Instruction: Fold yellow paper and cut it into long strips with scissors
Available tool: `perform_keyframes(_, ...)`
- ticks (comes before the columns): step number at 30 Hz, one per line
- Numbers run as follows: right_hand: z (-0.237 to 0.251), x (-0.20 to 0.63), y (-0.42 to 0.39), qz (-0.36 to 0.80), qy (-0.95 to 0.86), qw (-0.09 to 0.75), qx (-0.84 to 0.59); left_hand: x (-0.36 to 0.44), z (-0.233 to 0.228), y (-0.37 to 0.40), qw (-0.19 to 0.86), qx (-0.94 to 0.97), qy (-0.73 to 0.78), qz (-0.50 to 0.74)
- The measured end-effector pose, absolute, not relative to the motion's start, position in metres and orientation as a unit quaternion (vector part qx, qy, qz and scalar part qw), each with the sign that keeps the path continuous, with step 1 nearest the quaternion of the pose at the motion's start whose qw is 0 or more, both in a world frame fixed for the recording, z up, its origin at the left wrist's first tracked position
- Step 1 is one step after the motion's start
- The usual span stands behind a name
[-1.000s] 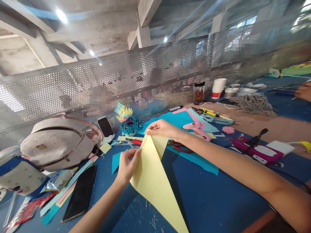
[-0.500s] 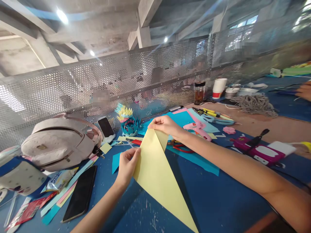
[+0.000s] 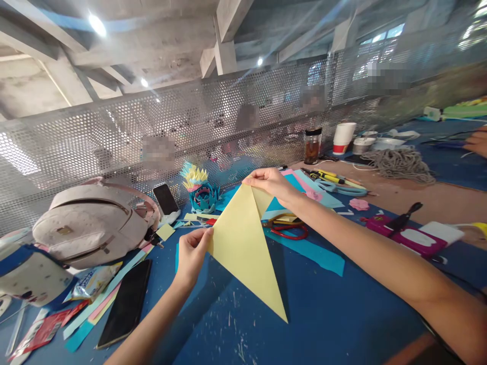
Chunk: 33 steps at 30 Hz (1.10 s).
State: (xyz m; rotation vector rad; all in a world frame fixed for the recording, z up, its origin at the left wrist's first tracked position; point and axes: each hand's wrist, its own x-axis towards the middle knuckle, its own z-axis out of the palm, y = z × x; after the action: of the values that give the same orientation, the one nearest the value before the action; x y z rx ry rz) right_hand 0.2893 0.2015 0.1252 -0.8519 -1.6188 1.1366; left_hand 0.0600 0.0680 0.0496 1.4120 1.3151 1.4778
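A sheet of yellow paper [image 3: 243, 233], folded over so that two layers show, is held up above the blue table [image 3: 243, 334]. My left hand [image 3: 192, 253] pinches its left corner between thumb and fingers. At the top of the fold, my right hand [image 3: 272, 185] grips the paper with its fingertips. The lower point of the sheet hangs free over the tabletop. Just beyond my right forearm lie red-handled scissors [image 3: 291, 231] and a strip of blue paper [image 3: 312, 252].
A black phone [image 3: 125, 304], paper strips [image 3: 101, 299] and a pale backpack [image 3: 95, 223] are on the left. A blue-and-yellow paper model [image 3: 203, 190] stands at the back. Rightward are a purple power strip [image 3: 407, 235], grey cord [image 3: 403, 165] and another person's hand [image 3: 477, 142].
Both hands have moved apart, the right one up and to the right, the left slightly leftward. The paper is spread wider, and its lower point has risen and shifted left.
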Motion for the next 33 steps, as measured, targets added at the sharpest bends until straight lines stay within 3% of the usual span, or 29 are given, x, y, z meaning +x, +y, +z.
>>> perform_keyframes(15, 0.121, 0.294, 0.210, 0.455, -0.665, 0.496, -0.323, 0.036, 0.062, 0.082, 0.273, 0.523, 0.522, 0.616)
perform_keyframes(33, 0.115, 0.297, 0.217, 0.412, -0.717, 0.439, -0.351, 0.005, 0.095, 0.084, 0.266, 0.534, 0.553, 0.582)
